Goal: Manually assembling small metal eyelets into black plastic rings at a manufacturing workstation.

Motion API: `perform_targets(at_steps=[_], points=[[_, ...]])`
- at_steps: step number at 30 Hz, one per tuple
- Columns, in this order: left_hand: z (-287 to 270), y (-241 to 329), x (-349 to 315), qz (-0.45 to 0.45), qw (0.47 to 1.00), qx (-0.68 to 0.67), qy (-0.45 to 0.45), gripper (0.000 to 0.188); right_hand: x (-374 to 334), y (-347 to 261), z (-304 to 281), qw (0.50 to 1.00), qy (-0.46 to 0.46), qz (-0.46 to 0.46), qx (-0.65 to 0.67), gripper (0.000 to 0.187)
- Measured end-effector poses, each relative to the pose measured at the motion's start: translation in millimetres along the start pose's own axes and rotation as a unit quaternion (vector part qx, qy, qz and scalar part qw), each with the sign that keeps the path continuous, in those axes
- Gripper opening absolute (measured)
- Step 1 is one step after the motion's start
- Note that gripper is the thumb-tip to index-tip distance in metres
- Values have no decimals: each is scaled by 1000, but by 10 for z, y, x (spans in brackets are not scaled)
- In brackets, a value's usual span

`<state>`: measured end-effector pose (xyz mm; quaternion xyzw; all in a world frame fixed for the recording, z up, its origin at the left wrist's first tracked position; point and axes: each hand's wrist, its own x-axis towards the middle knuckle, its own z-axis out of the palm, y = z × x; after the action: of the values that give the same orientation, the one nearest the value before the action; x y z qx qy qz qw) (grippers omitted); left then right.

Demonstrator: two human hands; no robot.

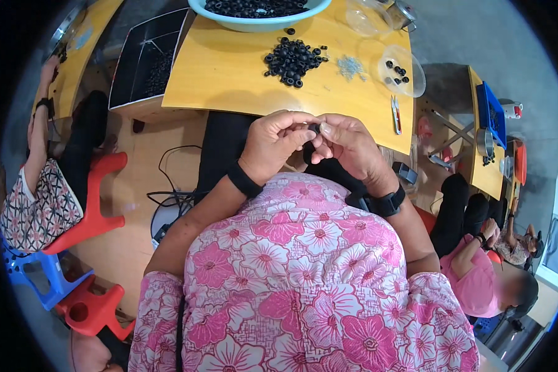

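In front of my chest, just off the table's near edge, a small round black part [315, 128] sits between my two hands. My left hand [273, 146] is closed, its thumb and forefinger pinching at the part's left side. From the other side my right hand [355, 147] presses its thumb and fingers on it. Beyond my hands, on the yellow table [223, 74], lies a pile of similar black ring-shaped parts [294, 61]. To its right is a small heap of clear plastic bits [350, 67].
A light blue basin [260, 25] of black parts stands at the far edge. On the right are a clear tub [417, 77] with several black parts and thread snips [396, 116]. A box [152, 59] stands left of the table. Other people sit on both sides, near red stools [96, 201].
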<state>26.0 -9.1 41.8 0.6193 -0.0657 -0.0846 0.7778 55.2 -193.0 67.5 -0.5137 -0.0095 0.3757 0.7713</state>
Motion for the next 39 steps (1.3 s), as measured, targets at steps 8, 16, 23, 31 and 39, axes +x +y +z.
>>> perform_targets(at_steps=[8, 16, 23, 31, 39], points=[[1, -74, -23, 25, 999, 21, 27, 20, -27, 2, 50, 997, 47, -11, -66, 16], [-34, -75, -49, -53, 998, -42, 20, 17, -33, 33, 64, 971, 105, -113, -184, 18], [-54, -78, -35, -84, 994, -71, -16, 17, -32, 34, 42, 967, 91, -133, -198, 16], [-69, -70, -35, -103, 991, -73, -51, 16, -29, 25, 62, 957, 89, -156, -228, 11], [-60, -28, -34, -70, 993, -78, -53, 13, -48, 42, 28, 974, 74, -138, -161, 13]])
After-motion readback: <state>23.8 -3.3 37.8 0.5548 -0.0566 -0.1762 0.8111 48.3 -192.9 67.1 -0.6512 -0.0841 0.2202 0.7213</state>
